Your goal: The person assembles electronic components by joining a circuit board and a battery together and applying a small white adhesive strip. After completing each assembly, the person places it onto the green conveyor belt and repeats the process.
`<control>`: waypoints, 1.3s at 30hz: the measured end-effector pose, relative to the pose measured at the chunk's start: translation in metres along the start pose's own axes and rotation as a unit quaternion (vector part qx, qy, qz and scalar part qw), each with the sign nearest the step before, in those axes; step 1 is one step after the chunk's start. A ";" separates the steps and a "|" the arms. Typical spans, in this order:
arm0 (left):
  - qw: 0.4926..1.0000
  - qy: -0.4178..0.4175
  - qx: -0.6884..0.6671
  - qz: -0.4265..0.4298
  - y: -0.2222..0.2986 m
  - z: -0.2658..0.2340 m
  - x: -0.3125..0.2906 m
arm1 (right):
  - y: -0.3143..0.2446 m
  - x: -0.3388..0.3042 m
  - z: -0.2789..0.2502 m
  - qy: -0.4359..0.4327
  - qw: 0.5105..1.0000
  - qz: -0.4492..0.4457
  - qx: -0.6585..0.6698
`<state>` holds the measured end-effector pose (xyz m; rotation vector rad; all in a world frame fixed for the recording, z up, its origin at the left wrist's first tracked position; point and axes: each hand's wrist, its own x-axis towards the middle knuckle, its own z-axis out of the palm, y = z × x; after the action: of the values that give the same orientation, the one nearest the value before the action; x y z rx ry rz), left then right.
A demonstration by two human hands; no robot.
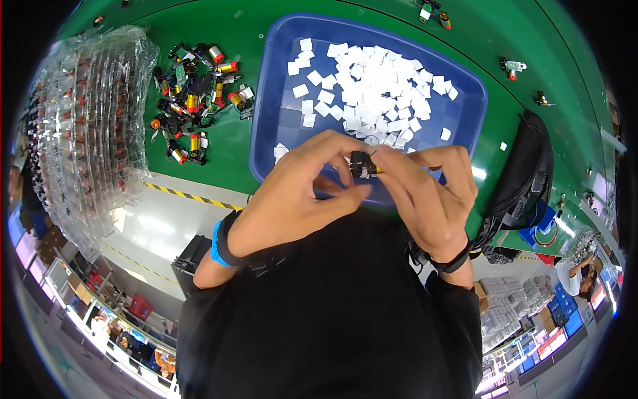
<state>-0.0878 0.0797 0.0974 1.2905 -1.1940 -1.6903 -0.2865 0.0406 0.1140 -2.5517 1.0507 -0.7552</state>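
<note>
Over the near edge of the blue tray (260, 126), a small black electronic assembly (361, 163) with pins and a bit of yellow is held between my hands. My right hand (428, 193) pinches its right end between thumb and fingertips. From the other side, my left hand (292, 193) has its curled fingers around the assembly's left end, with the thumb below. Fingers partly cover the part, so its full shape is hidden. Many small white paper-like squares (379, 86) lie heaped in the tray.
A pile of small battery-and-circuit-board assemblies (196, 100) lies left of the tray on the green table (219, 20). Stacked clear plastic trays (86, 126) stand at the far left. A black bag (525, 166) lies at the right. Loose parts (512, 68) are scattered toward the far right.
</note>
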 end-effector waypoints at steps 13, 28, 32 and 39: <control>0.979 0.049 -0.158 0.116 -0.017 -0.011 0.001 | -0.005 -0.002 -0.008 0.064 0.955 0.173 0.231; 0.959 0.108 0.115 0.236 -0.008 -0.007 0.000 | -0.006 -0.006 0.006 0.029 0.912 0.209 0.350; 0.927 0.118 0.221 0.278 0.000 -0.006 0.002 | -0.006 -0.007 0.007 0.031 0.898 0.214 0.382; 0.916 0.133 0.234 0.298 0.008 -0.003 0.004 | -0.011 -0.011 0.007 0.031 0.842 0.273 0.463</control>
<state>-0.0858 0.0721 0.1037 1.1973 -1.6674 -0.7880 -0.2825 0.0565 0.1093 -1.3327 1.0046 -0.8804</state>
